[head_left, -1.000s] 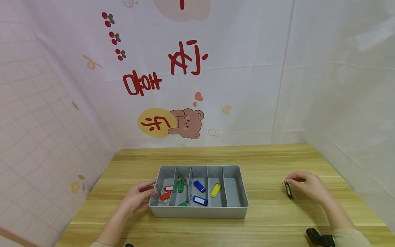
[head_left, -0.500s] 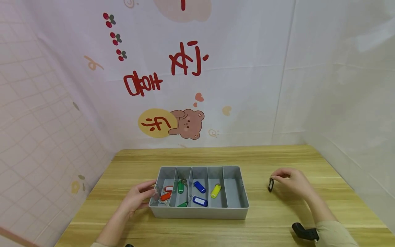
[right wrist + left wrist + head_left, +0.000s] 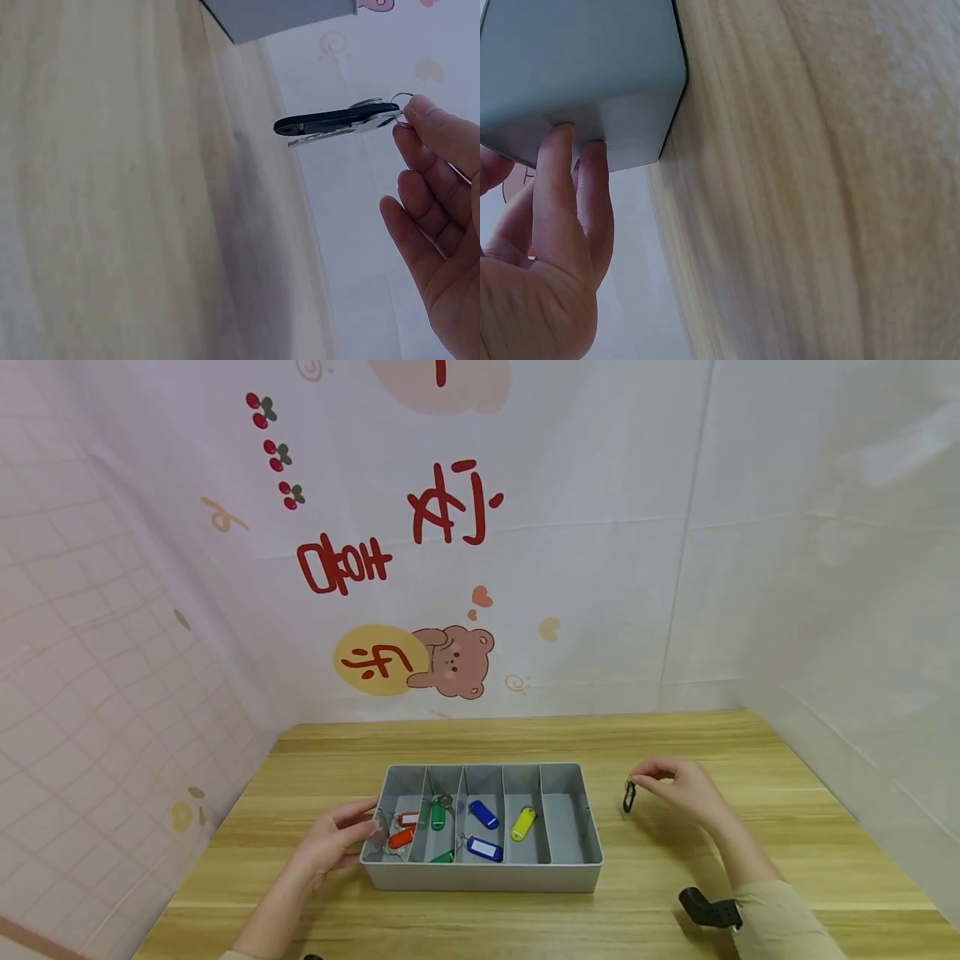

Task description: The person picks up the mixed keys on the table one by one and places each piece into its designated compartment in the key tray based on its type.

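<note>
A grey divided box (image 3: 486, 877) sits on the table. My left hand (image 3: 336, 842) holds its left end; in the left wrist view, fingertips (image 3: 559, 139) press against the outer wall. To the right of the box, my right hand (image 3: 686, 789) pinches the ring of a black key tag (image 3: 629, 796), which hangs above the table. The right wrist view shows metal keys (image 3: 330, 135) alongside the tag. From the left, the compartments hold red key tags (image 3: 401, 837), green key tags (image 3: 438, 814), blue key tags (image 3: 484, 848) and one yellow key tag (image 3: 523, 823); the rightmost is bare.
The wooden table (image 3: 525, 927) runs back to a white printed cloth (image 3: 600, 568), with cloth on both sides too. A black wrist mount (image 3: 708, 910) sits by the right sleeve (image 3: 780, 918).
My right hand has moved left across the table with the black key tag, closer to the box. The left hand and the box stay in place.
</note>
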Available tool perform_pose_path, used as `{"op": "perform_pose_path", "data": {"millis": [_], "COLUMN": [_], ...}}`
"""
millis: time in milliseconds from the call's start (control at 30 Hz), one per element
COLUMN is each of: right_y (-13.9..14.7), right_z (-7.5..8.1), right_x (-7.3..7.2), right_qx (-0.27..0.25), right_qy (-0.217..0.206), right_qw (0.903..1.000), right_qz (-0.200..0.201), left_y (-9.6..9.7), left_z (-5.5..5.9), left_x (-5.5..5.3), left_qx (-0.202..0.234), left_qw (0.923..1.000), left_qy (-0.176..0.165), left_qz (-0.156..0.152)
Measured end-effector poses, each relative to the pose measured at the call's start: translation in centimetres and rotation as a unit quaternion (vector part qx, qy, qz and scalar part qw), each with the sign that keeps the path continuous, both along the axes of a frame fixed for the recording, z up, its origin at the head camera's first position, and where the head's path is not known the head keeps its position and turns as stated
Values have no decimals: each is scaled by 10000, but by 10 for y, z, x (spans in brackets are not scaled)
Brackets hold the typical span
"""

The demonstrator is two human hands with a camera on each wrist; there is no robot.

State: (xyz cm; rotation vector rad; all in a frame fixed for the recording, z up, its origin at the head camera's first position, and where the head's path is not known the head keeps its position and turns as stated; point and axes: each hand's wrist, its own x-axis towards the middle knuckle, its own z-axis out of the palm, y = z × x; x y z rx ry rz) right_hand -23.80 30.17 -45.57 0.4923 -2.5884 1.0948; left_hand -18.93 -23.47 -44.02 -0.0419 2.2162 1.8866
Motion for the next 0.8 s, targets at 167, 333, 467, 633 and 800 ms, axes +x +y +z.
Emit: {"op": "perform_pose_path", "data": {"millis": [167,333,467,633,800], "right_y": [-11,-18,-23,-29,-35], "right_z": [4,10,16,27,37], "right_x": [-7,-13,-16,-16,-15], "right_qx": [-3,32,-62,-119,-177], "right_qy": [-8,-1,21,55,163], "right_qw": [10000,9999,9999,9997,9996], "right_qz": [-22,-123,-127,-193,-169], "left_y": [1,0,1,2,2], "left_z": [0,-1,-1,-1,-1], "left_x": [1,0,1,0,0], "left_qx": [21,20,12,-77,-51], "left_qw": [10000,10000,9999,9997,9998], "left_qy": [-34,2,-33,-37,-16], "left_qz": [63,65,131,217,203]}}
